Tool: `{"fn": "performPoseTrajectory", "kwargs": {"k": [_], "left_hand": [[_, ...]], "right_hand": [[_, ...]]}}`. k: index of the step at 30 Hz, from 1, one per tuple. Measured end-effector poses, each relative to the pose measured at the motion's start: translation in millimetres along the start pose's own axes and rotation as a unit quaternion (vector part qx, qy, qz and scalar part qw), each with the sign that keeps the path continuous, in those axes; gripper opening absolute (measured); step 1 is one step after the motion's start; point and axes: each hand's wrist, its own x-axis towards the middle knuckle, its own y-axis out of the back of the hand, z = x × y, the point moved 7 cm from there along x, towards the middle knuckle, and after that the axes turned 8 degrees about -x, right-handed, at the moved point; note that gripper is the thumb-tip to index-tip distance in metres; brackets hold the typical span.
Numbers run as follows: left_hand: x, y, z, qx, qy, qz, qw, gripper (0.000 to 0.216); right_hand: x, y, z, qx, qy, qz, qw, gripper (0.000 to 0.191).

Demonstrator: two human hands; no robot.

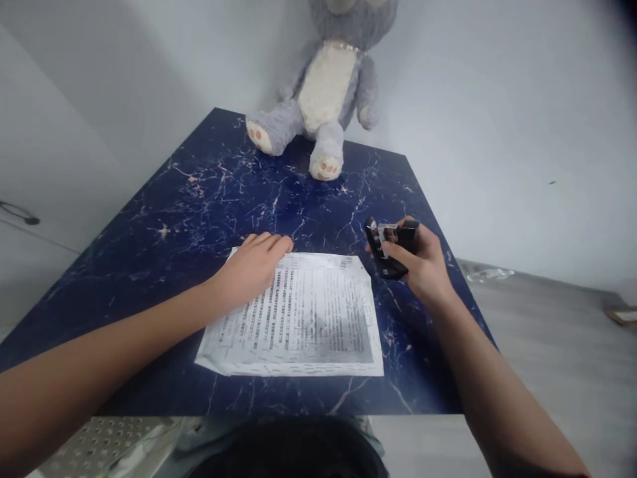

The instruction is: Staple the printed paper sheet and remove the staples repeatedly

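A printed paper sheet or stack (308, 312) lies on the table, with dense rows of text and short staple-like marks along its near and right edges. My left hand (253, 265) rests on its upper left part, palm down, fingers lying over the far edge. To the right of the paper, my right hand (423, 262) grips a black stapler (393, 265) with a silvery middle part. The stapler is held just above the table, apart from the paper, its two arms spread. My right thumb lies on its inner side; some of the other fingers are hidden behind it.
A grey and cream plush bear (328, 93) sits at the far edge of the dark blue marbled table (298, 206), against the wall. Clear plastic scraps (490, 274) lie on the grey floor to the right. A perforated surface (109, 441) shows below the table's near edge.
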Motion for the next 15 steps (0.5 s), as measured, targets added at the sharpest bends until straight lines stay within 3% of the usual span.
{"fn": "performPoseTrajectory", "kwargs": {"k": [3,7,15], "left_hand": [[-1,3,-1,-0.015,-0.006,0.015,1.000,0.043],[-1,9,-7,-0.039,-0.004,0.050,0.998,0.052],[-3,20,-11,-0.096,0.021,0.098,0.990,0.050]], "right_hand": [[7,8,8,-0.130,-0.008,-0.037,0.991,0.022],[9,8,16,-0.236,-0.005,-0.097,0.967,0.046],[-1,-9,5,-0.319,0.058,-0.178,0.929,0.019]]}}
